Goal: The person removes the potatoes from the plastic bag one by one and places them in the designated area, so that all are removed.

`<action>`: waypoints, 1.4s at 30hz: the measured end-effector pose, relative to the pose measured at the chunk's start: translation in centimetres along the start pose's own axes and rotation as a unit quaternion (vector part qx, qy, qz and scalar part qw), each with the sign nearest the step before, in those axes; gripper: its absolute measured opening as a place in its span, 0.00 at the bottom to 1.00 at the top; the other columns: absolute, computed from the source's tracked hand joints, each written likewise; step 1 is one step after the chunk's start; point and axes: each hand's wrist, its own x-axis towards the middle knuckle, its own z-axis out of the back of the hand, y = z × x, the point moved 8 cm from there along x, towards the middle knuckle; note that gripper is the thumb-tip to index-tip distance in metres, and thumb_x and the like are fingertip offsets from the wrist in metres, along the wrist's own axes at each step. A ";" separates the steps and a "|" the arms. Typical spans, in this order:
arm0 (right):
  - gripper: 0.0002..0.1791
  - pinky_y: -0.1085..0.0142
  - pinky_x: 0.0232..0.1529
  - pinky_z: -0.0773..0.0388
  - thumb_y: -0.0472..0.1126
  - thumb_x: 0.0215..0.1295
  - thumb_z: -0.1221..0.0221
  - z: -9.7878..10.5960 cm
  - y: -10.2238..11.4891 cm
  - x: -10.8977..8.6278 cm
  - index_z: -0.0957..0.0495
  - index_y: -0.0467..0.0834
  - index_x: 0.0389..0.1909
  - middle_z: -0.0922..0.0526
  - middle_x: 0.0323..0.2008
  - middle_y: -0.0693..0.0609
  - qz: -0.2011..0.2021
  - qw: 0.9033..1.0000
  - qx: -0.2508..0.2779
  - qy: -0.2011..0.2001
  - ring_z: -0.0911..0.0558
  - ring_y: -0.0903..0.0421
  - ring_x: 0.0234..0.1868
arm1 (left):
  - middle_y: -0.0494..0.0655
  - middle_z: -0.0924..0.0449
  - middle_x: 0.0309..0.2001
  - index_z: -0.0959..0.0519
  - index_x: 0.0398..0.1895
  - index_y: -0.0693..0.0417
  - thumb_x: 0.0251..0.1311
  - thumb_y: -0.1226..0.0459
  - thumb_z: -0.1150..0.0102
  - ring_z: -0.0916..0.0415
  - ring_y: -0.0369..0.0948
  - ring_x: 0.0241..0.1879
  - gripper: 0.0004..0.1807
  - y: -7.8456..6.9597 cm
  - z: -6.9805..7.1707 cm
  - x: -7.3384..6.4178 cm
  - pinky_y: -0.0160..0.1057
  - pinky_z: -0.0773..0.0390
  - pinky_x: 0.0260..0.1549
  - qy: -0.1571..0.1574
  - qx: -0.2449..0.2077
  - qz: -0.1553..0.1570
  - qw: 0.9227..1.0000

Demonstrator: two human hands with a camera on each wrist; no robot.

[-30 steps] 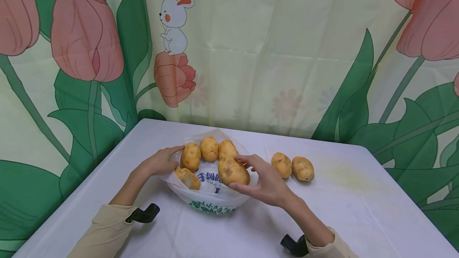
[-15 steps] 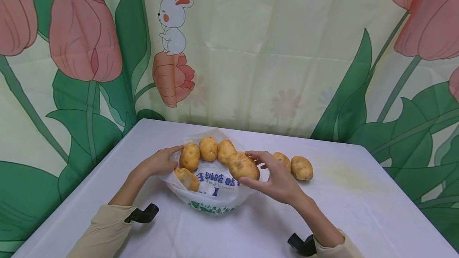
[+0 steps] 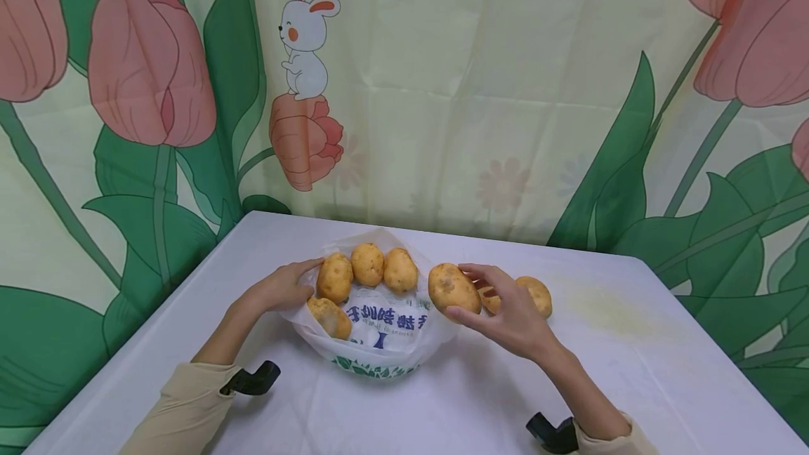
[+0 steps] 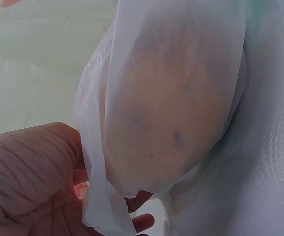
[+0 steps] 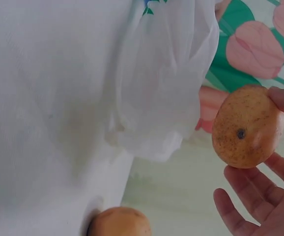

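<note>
My right hand [image 3: 513,320] pinches a potato [image 3: 454,288] between thumb and fingers, just beyond the right rim of a white plastic bag [image 3: 379,357]. In the right wrist view the same potato [image 5: 247,127] shows a dark spot, raised above the table. The bag lies spread open with several potatoes [image 3: 368,264] along its inner left and back sides. At its left rim, my left hand [image 3: 278,290] holds the plastic. The left wrist view shows the thin film [image 4: 95,172] between thumb and fingers, with a potato [image 4: 166,118] behind it.
Two more potatoes lie on the white-covered table [image 3: 632,371] right of the bag; the outer potato [image 3: 536,296] shows past my right hand, which partly hides the other. A printed curtain [image 3: 442,90] hangs behind the table's back edge.
My right hand has moved right with its potato, from over the bag's interior to past the right rim, now overlapping the potatoes on the table. The left hand has stayed at the bag's rim.
</note>
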 end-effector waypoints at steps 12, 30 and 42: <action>0.35 0.55 0.44 0.16 0.51 0.56 0.25 2.8 -2.4 -0.7 0.23 0.50 0.64 0.17 0.53 0.52 -0.030 0.999 -0.016 -0.034 0.17 0.55 0.48 | 0.72 0.37 0.72 0.39 0.78 0.62 0.65 0.68 0.47 0.30 0.60 0.58 0.36 0.1 0.0 0.1 0.64 0.29 0.62 0.000 0.006 -0.005 1.000; 0.34 0.59 0.43 0.17 0.47 0.58 0.26 6.2 -5.2 -1.8 0.24 0.41 0.64 0.16 0.51 0.45 -0.056 0.993 -0.062 -0.078 0.17 0.50 0.46 | 0.72 0.37 0.72 0.39 0.77 0.62 0.65 0.68 0.46 0.30 0.59 0.57 0.36 0.2 -0.1 0.3 0.62 0.27 0.59 -0.003 0.012 -0.008 1.000; 0.36 0.69 0.41 0.23 0.53 0.60 0.28 7.7 -6.9 -2.6 0.25 0.40 0.65 0.17 0.51 0.42 -0.097 0.987 -0.102 -0.083 0.19 0.47 0.47 | 0.72 0.37 0.72 0.39 0.78 0.62 0.66 0.67 0.47 0.30 0.59 0.56 0.36 0.2 -0.1 0.3 0.58 0.23 0.55 -0.001 0.014 -0.004 1.000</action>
